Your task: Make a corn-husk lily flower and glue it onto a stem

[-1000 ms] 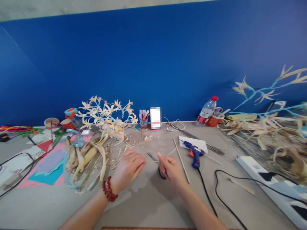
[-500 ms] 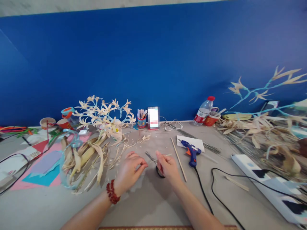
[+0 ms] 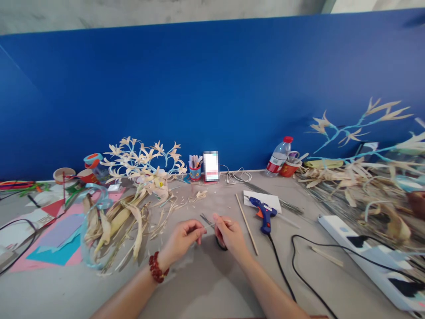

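Note:
My left hand (image 3: 186,237), with a red bead bracelet at the wrist, has thumb and forefinger closed in a pinch; what lies between them is too small to make out. Close by on its right, my right hand (image 3: 229,234) pinches a thin pale strip whose end shows faintly in the gap between the hands. Scissors (image 3: 205,218) lie on the table behind and under the right hand, blades pointing away to the left and black handle partly covered. Beside that hand, to the right, lies a pale thin stick (image 3: 246,223).
A blue glue gun (image 3: 266,213) rests on white card, its cord running toward me. Right of it stands a power strip (image 3: 361,257). Dried husks (image 3: 121,221) and husk flowers (image 3: 142,161) lie left. Behind are a pen cup (image 3: 195,173), phone (image 3: 210,166) and bottle (image 3: 279,157).
The view has tilted slightly upward. My left hand has moved a little right, and the right hand's fingers have curled in. The gap between the hands is narrower.

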{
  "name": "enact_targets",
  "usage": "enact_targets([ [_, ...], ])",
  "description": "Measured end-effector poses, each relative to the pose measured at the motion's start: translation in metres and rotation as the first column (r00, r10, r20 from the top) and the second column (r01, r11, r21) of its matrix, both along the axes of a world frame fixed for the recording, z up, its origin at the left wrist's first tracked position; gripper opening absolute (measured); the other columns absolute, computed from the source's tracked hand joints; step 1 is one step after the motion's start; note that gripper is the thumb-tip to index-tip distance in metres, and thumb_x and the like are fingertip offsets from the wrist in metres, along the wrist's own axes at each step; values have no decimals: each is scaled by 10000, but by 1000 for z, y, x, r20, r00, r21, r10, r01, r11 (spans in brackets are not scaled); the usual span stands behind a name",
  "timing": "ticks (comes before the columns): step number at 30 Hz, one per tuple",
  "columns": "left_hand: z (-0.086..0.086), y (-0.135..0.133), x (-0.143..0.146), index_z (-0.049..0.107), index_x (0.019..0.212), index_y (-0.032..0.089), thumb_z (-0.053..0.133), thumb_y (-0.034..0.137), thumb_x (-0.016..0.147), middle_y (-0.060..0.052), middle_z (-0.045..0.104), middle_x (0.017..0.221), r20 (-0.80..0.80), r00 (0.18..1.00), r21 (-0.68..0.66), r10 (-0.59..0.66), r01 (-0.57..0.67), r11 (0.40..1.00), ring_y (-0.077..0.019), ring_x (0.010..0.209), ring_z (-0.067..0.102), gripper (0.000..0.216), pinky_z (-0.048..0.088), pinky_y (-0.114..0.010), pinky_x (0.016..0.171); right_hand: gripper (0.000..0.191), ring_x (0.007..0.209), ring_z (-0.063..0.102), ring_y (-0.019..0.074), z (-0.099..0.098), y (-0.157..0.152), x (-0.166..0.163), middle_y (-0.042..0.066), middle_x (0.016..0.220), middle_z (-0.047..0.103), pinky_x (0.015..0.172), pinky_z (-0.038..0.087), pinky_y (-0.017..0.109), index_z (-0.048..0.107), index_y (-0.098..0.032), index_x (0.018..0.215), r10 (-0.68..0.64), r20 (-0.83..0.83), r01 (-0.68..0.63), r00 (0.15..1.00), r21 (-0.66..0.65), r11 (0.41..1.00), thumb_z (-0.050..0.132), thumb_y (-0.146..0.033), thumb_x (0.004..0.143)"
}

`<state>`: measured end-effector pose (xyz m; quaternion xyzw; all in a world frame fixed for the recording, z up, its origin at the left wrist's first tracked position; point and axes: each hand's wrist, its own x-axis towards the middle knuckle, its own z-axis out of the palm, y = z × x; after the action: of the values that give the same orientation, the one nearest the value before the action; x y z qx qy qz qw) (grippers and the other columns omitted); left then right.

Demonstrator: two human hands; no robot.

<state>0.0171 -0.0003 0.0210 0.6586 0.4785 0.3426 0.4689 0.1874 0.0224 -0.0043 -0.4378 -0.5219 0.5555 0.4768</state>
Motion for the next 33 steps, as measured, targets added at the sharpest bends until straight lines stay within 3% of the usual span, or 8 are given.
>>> enact_targets([
  [4,-7,3,-6,633,725,164,526,408,860,2,598,597,-37,996,67,84,-82,994,-140,604,545,298,419,-241,615,446,358,318,56,2,3,6,-80,462,397,356,226,189,459,-193,606,-25,-23,25,999,12,1000,582,-579,795],
  [9,1,-2,-5,668,973,198,575,311,841,-59,693,929,-63,990,288,125,-102,952,-194,867,613,197,464,-305,804,436,360,339,55,2,2,7,-76,480,429,353,237,179,457,-194,631,66,78,-67,995,9,998,557,-579,811],
  [14,2,-6,0,667,846,198,510,261,883,-50,663,793,-82,990,369,112,-74,927,-180,780,598,173,459,-294,744,438,374,390,59,-1,-2,2,-53,504,478,373,278,176,503,-185,648,156,172,-163,973,29,986,516,-579,840],
  [22,-7,-5,-7,599,879,200,460,147,862,-62,632,856,24,987,510,157,-147,847,-190,849,586,150,461,-322,791,400,396,414,62,9,-3,4,-49,555,499,391,317,171,517,-180,706,315,3,-313,949,-97,945,524,-558,836],
  [24,-6,-6,-7,603,854,201,464,116,842,-54,634,841,11,988,513,151,-135,848,-189,838,587,164,459,-314,784,305,440,434,73,11,-4,5,-39,619,520,407,341,173,530,-189,789,245,9,-245,970,-25,969,558,-489,835],
  [26,-3,-7,-6,605,821,198,464,100,825,-44,631,809,-21,984,476,174,-143,868,-183,804,587,172,456,-298,757,229,535,488,95,13,-6,7,2,771,580,474,401,192,554,-202,944,124,97,-139,988,162,977,598,-393,825],
  [29,-1,-8,-5,602,805,189,449,100,826,-33,625,772,-37,978,389,204,-174,904,-170,754,588,178,454,-275,710,210,680,555,138,17,-7,10,71,982,622,631,460,252,597,-222,1059,-11,313,-135,950,442,887,565,-278,859],
  [33,-3,-8,-5,607,799,179,456,117,839,-27,624,746,5,979,342,203,-193,920,-160,725,590,169,458,-264,689,178,784,596,196,20,-6,11,72,871,670,723,452,293,672,-229,917,-100,494,-218,864,544,810,495,-245,914],
])
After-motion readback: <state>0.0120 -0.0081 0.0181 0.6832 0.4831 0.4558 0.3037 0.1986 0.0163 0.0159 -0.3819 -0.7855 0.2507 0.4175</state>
